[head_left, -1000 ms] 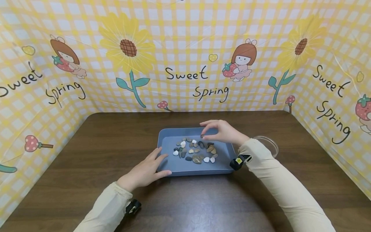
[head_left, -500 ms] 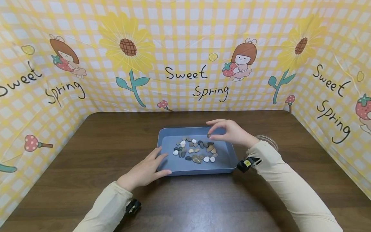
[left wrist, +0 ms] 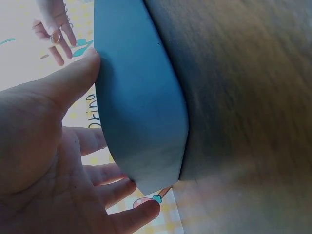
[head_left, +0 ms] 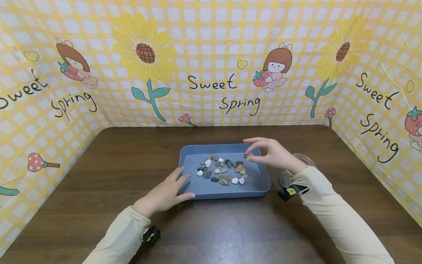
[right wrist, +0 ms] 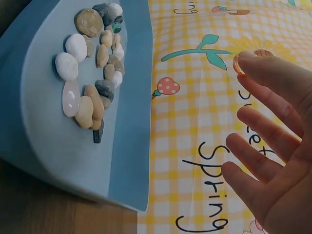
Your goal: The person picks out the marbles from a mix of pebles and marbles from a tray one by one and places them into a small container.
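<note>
A blue tray bears several pebbles in white, tan, grey and black, such as a large tan pebble. Over its back right corner, my right hand pinches a small brown translucent stone between thumb and forefinger. In the right wrist view this stone glows amber at the fingertips, the other fingers spread. My left hand rests at the tray's left front corner with fingers extended. In the left wrist view its thumb lies on the rim and its fingers are near the outer wall.
A clear round container stands on the table right of the tray, partly hidden by my right wrist. The brown wooden table extends around the tray. A yellow checked cloth encloses the back and sides.
My right hand has moved right across the back of the tray, still pinching the small stone. The left hand, the tray and the pebbles have stayed in place.
</note>
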Demonstrator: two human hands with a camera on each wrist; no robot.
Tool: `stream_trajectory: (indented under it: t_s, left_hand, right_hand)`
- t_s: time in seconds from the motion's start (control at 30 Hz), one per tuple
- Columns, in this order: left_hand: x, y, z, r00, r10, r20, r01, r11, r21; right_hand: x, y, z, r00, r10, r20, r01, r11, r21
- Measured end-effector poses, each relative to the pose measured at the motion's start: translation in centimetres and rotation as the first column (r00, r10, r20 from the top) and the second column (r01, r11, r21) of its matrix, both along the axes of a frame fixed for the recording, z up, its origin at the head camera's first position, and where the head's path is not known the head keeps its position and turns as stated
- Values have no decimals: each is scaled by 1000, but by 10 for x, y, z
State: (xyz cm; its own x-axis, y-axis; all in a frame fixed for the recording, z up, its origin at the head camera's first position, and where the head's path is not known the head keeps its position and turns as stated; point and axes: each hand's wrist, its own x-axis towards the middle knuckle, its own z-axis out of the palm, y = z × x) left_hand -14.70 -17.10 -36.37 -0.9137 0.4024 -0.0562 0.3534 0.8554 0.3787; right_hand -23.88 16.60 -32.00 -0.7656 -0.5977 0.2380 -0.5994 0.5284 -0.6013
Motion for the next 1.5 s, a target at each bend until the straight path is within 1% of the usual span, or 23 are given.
stream_trajectory:
  t_s: [0.23,0.43,0.57,0.73,0.9,1.0,1.17,1.3,1.5]
  left_hand:
    - [0,0,0,1000,5,3,-5,1000,-1]
    - [1,0,1,1000,3,2,-3,1000,0]
    - [0,0,1,1000,2,0,-2,1000,1]
    - [0,-1,-1,1000,0,1,0,1000,2]
    - [-1,-1,-2,1000,-2,2,2,1000,3]
    - [-1,-1,-2,1000,-2,-1,2,1000,4]
    - [-1,-1,-2,1000,3,-1,-3,1000,3]
    - [0,-1,-1,1000,6,3,-6,1000,2]
    - [0,-1,-1,1000,7,7,-8,1000,3]
  right_hand:
    - [4,10,1,999,-36,-17,36,999,-22]
    - [10,21,5,996,-80,47,83,995,-57]
    - [13,29,6,993,-99,65,104,992,-72]
    - [16,38,5,991,-125,46,129,989,-76]
    - [17,50,2,985,-171,-31,168,983,-78]
    - [19,57,0,982,-180,-53,174,979,-102]
    - [22,68,-5,984,-177,-33,170,973,-157]
    - [23,78,-8,980,-197,-18,191,965,-182]
    - [26,91,-11,976,-218,-23,209,957,-200]
